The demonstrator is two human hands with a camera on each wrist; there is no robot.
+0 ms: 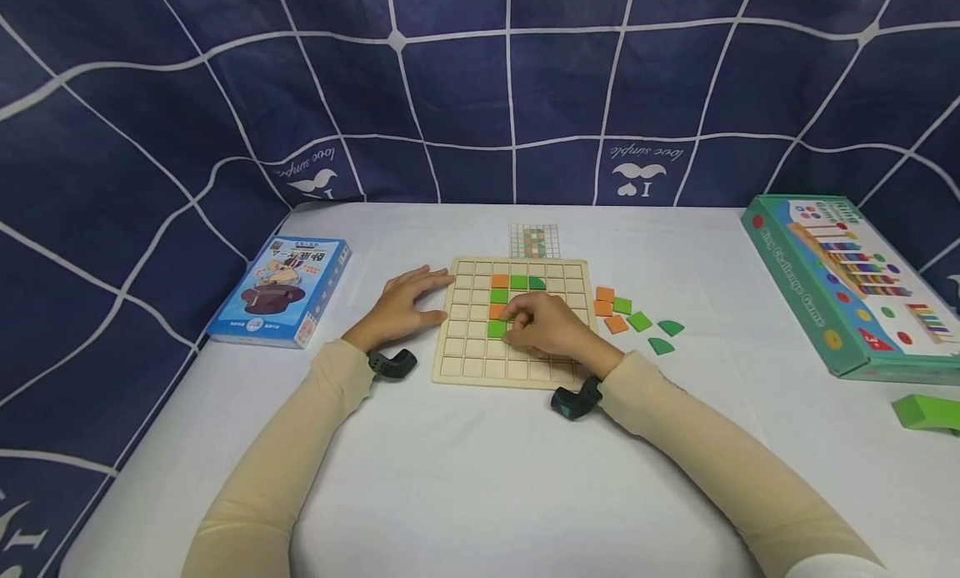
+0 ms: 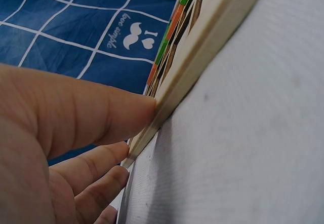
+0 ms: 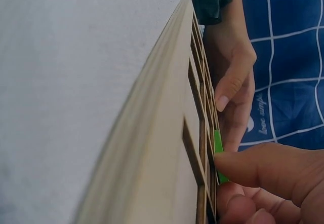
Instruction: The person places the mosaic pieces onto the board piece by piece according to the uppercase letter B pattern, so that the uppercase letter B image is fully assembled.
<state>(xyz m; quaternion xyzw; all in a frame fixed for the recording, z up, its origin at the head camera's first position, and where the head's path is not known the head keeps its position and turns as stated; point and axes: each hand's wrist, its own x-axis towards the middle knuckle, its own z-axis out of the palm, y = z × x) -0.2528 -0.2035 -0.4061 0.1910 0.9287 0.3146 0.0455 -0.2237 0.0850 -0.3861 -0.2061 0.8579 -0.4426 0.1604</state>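
Note:
A square wooden grid board (image 1: 465,369) lies on the white table. In it are a dark green quarter-circle tile (image 1: 537,283) and several orange and green squares, including an orange square (image 1: 500,281). My right hand (image 1: 551,324) is over the board's middle, its thumb and curled fingers at the lowest green square tile (image 1: 497,329). In the right wrist view the thumb overlaps this green tile (image 3: 218,142), with fingertips just below. My left hand (image 1: 401,307) spreads along the board's left side, thumb and fingertips touching its edge (image 2: 169,100).
Loose orange squares (image 1: 604,294), green squares (image 1: 640,321) and dark green quarter-circles (image 1: 661,345) lie right of the board. Behind it is a small pattern card (image 1: 534,241). A blue box (image 1: 281,290) stands left; a green game box (image 1: 847,286) and green object (image 1: 926,413) are right.

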